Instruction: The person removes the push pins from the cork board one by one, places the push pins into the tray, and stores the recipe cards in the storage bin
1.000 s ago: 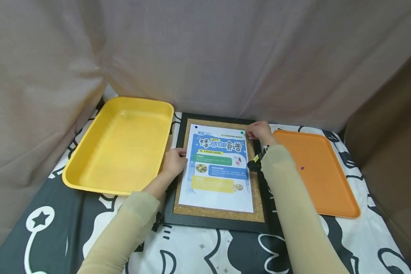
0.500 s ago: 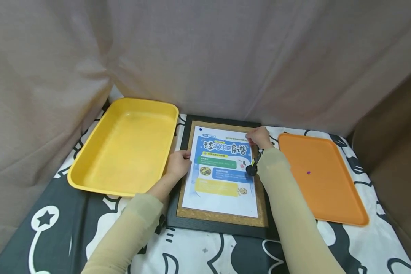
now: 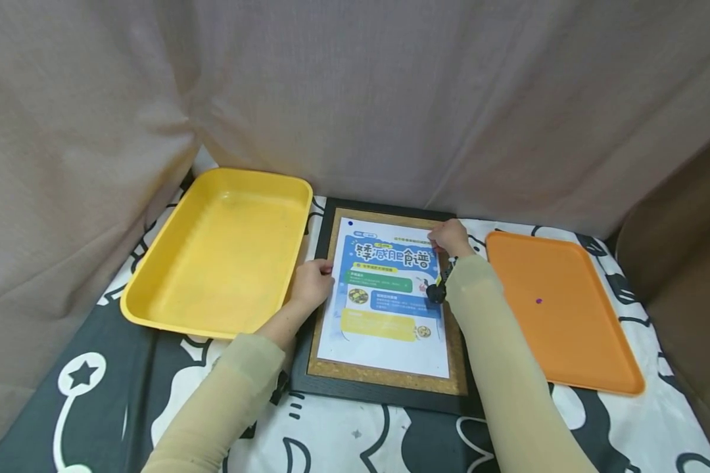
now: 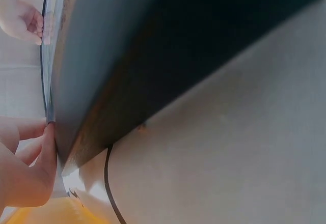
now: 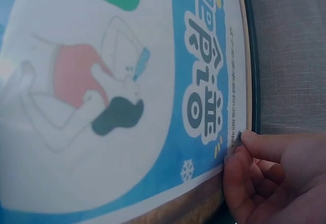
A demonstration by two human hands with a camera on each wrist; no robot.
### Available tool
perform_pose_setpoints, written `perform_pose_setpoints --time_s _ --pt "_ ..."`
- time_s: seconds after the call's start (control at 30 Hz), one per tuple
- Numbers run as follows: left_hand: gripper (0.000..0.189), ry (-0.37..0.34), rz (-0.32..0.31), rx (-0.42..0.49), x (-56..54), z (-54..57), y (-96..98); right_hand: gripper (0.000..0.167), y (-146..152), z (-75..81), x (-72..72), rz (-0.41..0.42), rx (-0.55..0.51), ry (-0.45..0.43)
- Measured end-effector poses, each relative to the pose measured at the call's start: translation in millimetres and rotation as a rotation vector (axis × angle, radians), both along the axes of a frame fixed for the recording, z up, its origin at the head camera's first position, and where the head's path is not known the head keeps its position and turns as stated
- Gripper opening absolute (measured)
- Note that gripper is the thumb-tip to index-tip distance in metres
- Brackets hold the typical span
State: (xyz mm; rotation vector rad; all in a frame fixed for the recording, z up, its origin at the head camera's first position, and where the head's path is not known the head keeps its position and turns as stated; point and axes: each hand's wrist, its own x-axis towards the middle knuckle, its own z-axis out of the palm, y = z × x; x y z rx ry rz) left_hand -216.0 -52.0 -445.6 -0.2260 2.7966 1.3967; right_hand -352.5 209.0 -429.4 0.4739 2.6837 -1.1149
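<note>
A corkboard (image 3: 325,366) in a black frame lies on the cloth in front of me. On it rests a printed poster (image 3: 384,295) with blue, green and yellow panels. A blue pushpin (image 3: 350,223) sits at the poster's upper left corner. My right hand (image 3: 451,238) is at the upper right corner, thumb and index finger pinching a small dark pushpin (image 5: 239,137) against the paper. My left hand (image 3: 311,284) reaches across the frame's left border and grips that edge. In the left wrist view, the thumb and finger of my left hand (image 4: 28,168) meet at the thin edge.
A deep yellow tray (image 3: 215,249) stands left of the board. To the right lies an orange tray (image 3: 559,328) with one small purple pushpin (image 3: 539,301) on it. A grey-brown curtain (image 3: 355,98) hangs close behind the board. Patterned cloth (image 3: 331,427) covers the table.
My right hand has shifted slightly left over the poster's corner, and the green pushpin seen there earlier is now hidden by the fingers. The head view has shifted slightly; my left hand stays put.
</note>
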Motion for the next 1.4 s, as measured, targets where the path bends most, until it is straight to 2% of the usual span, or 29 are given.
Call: perform_pose_setpoints --time_s 0.2,0.47,0.63,0.9,1.1,1.27,1.33,1.37,1.4 --pt "0.033 -0.021 0.002 0.002 0.9 0.6 2.3 0.03 3 -0.1 -2.9 0.009 0.031 -0.064" --pt "0.032 -0.012 -0.012 -0.02 -2.5 -0.4 3.4 0.023 11 3.2 2.0 0.075 -0.033 -0.077" --pt "0.032 -0.018 -0.012 -0.015 -5.1 -2.1 3.3 0.032 15 1.9 4.8 0.035 -0.119 -0.084" --pt "0.032 -0.015 -0.024 -0.017 -8.4 -4.1 0.9 0.032 16 6.2 16.7 -0.01 -0.205 -0.091" --pt "0.031 -0.001 -0.036 -0.032 -7.5 -3.1 0.6 0.036 24 17.4 33.9 0.029 -0.205 -0.053" --pt "0.032 -0.021 -0.042 -0.024 -7.5 -1.2 -0.3 0.032 33 29.1 49.2 0.075 -0.182 0.004" --pt "0.032 -0.027 -0.043 -0.017 -7.5 -1.5 -0.3 0.031 39 28.4 50.7 0.068 -0.157 0.017" --pt "0.032 -0.029 -0.045 -0.014 -7.1 -1.6 0.0 0.032 50 16.7 43.9 0.066 -0.144 0.043" --pt "0.032 -0.029 -0.046 -0.011 -6.5 -1.8 0.7 0.033 53 18.7 46.6 0.065 -0.131 0.041"
